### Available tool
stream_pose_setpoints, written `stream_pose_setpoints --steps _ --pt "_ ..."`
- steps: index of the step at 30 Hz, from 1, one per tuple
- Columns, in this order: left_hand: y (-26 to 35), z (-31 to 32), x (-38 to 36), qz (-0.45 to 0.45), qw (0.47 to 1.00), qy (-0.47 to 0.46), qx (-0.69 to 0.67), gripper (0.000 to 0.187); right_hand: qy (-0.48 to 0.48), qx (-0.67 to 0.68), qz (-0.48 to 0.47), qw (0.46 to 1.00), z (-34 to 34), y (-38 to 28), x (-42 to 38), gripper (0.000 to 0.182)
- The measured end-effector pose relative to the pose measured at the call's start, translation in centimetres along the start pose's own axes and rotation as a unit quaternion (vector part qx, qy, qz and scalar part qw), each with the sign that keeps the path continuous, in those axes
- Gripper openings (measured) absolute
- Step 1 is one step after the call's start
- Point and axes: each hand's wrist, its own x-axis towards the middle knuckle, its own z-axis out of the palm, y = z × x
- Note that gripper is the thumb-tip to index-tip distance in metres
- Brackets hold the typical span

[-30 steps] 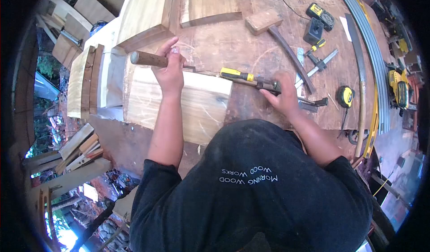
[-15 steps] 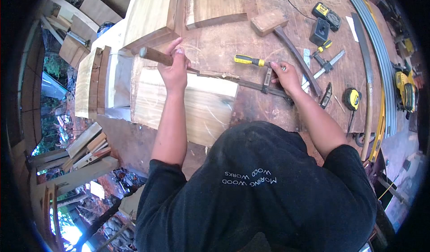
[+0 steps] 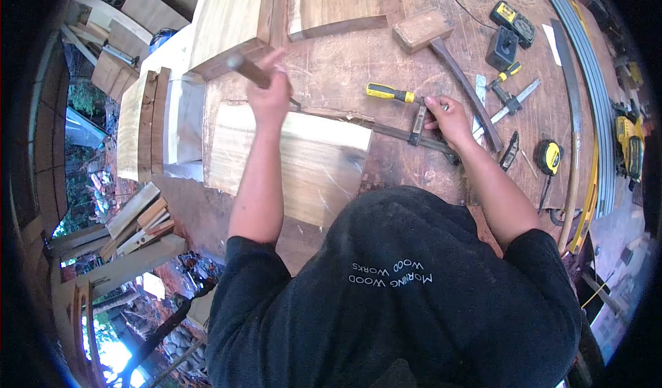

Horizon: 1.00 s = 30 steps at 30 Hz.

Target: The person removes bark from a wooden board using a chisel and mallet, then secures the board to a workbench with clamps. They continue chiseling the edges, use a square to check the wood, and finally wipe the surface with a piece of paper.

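Observation:
My left hand (image 3: 267, 98) is closed around a wooden-handled chisel (image 3: 249, 71), its butt end raised toward the upper left. The hand is blurred, and the chisel's tip is hard to make out. Beneath it lies a pale wooden board (image 3: 289, 164) with a rough, bark-like far edge. My right hand (image 3: 448, 119) pinches the arm of a bar clamp (image 3: 418, 123) with a yellow and black handle (image 3: 389, 92). The clamp's dark bar stretches along the bench toward the board's far right corner.
A wooden mallet (image 3: 422, 31) lies on the workbench (image 3: 331, 64) beyond the clamp. To the right are a second clamp (image 3: 510, 103), a tape measure (image 3: 549, 157) and a battery charger (image 3: 502, 47). Thick boards (image 3: 231, 19) stand at the far left.
My left hand and the chisel handle have shifted slightly and the handle has tipped more steeply. My right hand stays on the clamp. The whole view has drifted a little.

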Motion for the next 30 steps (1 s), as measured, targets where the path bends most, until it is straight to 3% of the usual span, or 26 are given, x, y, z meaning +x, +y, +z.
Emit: stream_pose_setpoints --steps 6,8,11,15,17,19,25,27,30 --pt "-3.5 -3.0 -6.2 0.02 0.993 0.067 -0.094 0.018 0.036 0.035 0.028 0.998 -0.7 1.1 0.3 0.031" --pt "-5.3 -4.8 -9.4 0.097 0.994 0.05 -0.03 0.016 0.033 0.047 0.017 0.998 -0.8 1.4 0.5 0.031" --pt "-4.7 -5.2 -11.1 0.089 0.994 0.049 -0.039 0.018 0.032 0.026 -0.019 0.999 -0.6 1.3 0.0 0.029" --pt "-3.7 -4.6 -8.6 0.085 0.993 0.03 -0.079 0.02 -0.015 -0.022 -0.112 0.993 1.2 -1.4 -2.8 0.023" --pt "-3.3 -4.5 -7.8 0.041 0.996 0.019 -0.071 0.019 -0.011 -0.053 -0.136 0.989 2.8 -2.3 -2.5 0.024" --pt "-3.3 -4.3 -7.4 0.043 0.995 0.017 -0.084 0.019 -0.006 -0.197 -0.213 0.957 4.7 -3.1 -1.9 0.025" --pt "-3.3 -4.8 -6.4 0.023 0.998 0.023 -0.058 0.018 -0.037 -0.275 -0.287 0.917 9.4 -2.1 -2.1 0.028" --pt "-3.8 -5.3 -5.0 -0.002 0.982 0.069 -0.174 0.019 -0.024 -0.242 -0.258 0.935 9.2 -1.6 -1.6 0.028" --pt "-3.8 -7.2 -3.7 0.017 0.984 0.098 -0.149 0.02 -0.034 -0.213 -0.229 0.949 9.1 -1.1 -0.9 0.028"
